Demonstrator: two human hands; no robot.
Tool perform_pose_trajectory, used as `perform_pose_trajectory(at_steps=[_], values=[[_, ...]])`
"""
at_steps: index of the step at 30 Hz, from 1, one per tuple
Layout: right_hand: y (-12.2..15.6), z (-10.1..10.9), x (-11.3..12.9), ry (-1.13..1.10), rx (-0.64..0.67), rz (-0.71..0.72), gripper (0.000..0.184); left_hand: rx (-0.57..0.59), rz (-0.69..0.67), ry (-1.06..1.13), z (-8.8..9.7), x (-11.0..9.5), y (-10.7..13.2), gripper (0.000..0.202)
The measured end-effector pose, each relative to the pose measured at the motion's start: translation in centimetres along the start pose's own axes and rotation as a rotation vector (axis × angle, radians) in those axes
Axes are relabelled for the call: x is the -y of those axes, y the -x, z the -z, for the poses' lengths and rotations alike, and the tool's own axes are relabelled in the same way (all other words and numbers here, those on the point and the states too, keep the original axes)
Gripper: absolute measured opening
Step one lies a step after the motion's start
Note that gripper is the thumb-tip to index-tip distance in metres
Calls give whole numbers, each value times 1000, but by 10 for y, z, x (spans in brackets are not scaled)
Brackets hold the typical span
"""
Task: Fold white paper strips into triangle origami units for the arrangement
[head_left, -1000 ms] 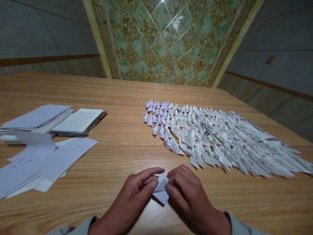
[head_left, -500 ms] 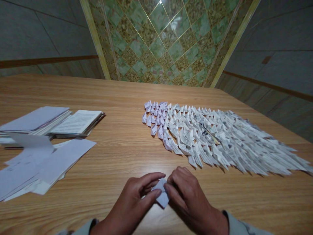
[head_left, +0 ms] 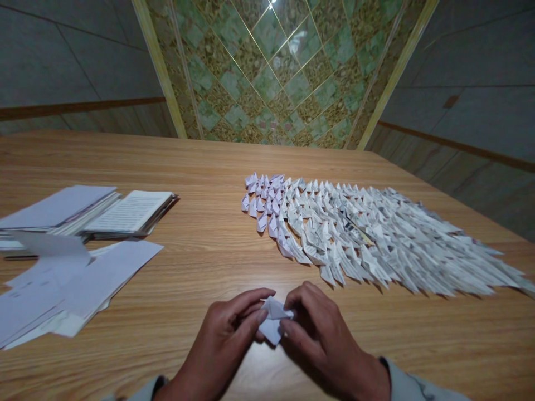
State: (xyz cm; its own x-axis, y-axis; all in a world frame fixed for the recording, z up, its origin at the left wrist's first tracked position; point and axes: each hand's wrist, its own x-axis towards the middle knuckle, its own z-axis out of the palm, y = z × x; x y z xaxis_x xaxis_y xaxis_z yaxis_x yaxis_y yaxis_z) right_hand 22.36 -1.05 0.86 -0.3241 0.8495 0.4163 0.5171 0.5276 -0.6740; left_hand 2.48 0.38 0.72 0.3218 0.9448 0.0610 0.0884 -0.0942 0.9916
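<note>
One folded paper (head_left: pixel 271 329), between two hands (head_left: pixel 228 328), held by both

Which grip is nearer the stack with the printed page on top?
Left. The left grip is to the right of the printed stack and closer to the body; the right grip is farther right, across the folded paper.

Table (head_left: pixel 209 167): light brown, wood grain running side to side. Beyond far edge, tiled panel (head_left: pixel 267 83), green and mottled gold-brown diamonds, glossy (bright glint near the top). Yellow strip on either side, left strip (head_left: pixel 161 69) and right strip (head_left: pixel 397 77), both slanted. Dark grey walls flank these: left wall (head_left: pixel 71 58), right wall (head_left: pixel 489 111), each with brown band. Small brown rectangle (head_left: pixel 451 101) on right wall.
</note>
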Motion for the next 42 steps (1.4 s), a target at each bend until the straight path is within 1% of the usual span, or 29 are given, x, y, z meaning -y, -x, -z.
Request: perform_pose_trajectory(at_steps=[2,5,7,10,13,16,18,20,21,23,25,29,31,33,38,40,42], values=[[0,1,1,-32,-14,-44,9,-41,8,22,1,1,-1,22],[0,2,2,-92,-10,-129,10,-71,10,36,1,0,-1,21],[-2,3,2,-142,2,-182,12,-85,-10,3,1,-2,0,21],[-4,5,3,-198,15,-221,15,-108,-61,-76,3,-4,1,20],[-6,7,4,-242,40,-255,16,-112,-82,-111,4,-4,1,20],[-6,6,4,-326,90,-321,5,-104,-87,-117,3,-3,2,21],[-6,5,4,-355,124,-342,9,-89,-99,-137,2,-2,3,22],[-6,3,3,-321,116,-329,8,-79,-113,-172,2,-1,4,21],[-6,3,3,-296,102,-320,11,-75,-115,-186,2,0,4,22],[-6,3,2,-275,65,-311,18,-67,-94,-188,2,1,4,23],[-6,4,2,-304,56,-323,19,-50,-49,-161,3,1,2,25],[-7,6,2,-403,47,-358,21,52,41,-115,5,-5,-1,19],[-8,7,2,-458,44,-368,22,85,79,-101,5,-7,-2,23],[-9,7,2,-538,49,-388,24,86,118,-56,5,-6,-2,31],[-10,6,-4,-746,44,-436,28,120,227,132,5,3,-3,37],[-9,6,-6,-788,51,-444,29,99,241,165,5,5,-3,38],[-8,5,-8,-782,66,-443,30,63,236,178,4,7,-3,37]])
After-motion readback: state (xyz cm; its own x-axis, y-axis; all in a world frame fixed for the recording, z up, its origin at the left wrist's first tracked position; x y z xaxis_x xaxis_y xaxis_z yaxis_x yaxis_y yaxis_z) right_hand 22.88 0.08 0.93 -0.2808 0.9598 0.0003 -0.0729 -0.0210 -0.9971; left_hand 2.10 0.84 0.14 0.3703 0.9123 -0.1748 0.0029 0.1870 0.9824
